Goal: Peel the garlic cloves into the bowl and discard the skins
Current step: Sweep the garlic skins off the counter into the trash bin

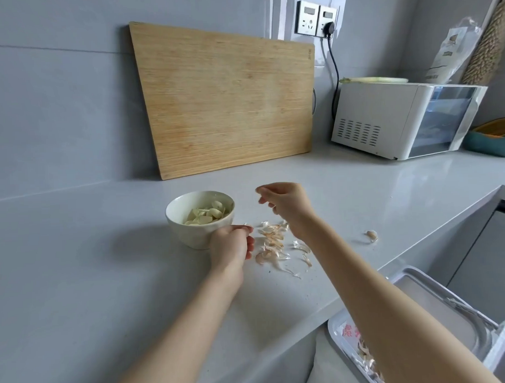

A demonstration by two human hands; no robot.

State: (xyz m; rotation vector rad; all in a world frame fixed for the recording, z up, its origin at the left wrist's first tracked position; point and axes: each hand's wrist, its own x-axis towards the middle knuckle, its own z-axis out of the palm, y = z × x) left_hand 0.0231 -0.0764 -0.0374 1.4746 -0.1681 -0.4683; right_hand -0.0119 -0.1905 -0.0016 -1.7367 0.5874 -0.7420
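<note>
Head view: bowl of peeled cloves.
Left hand: against bowl, pinching skin flake.
Right hand: right of bowl, loosely curled, empty.
Skins: right of bowl.
Bin print: red, unreadable.

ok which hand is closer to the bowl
Left. The left hand is just in front of the bowl, pinching a scrap of skin; the right hand hovers apart, off to its right.
</note>
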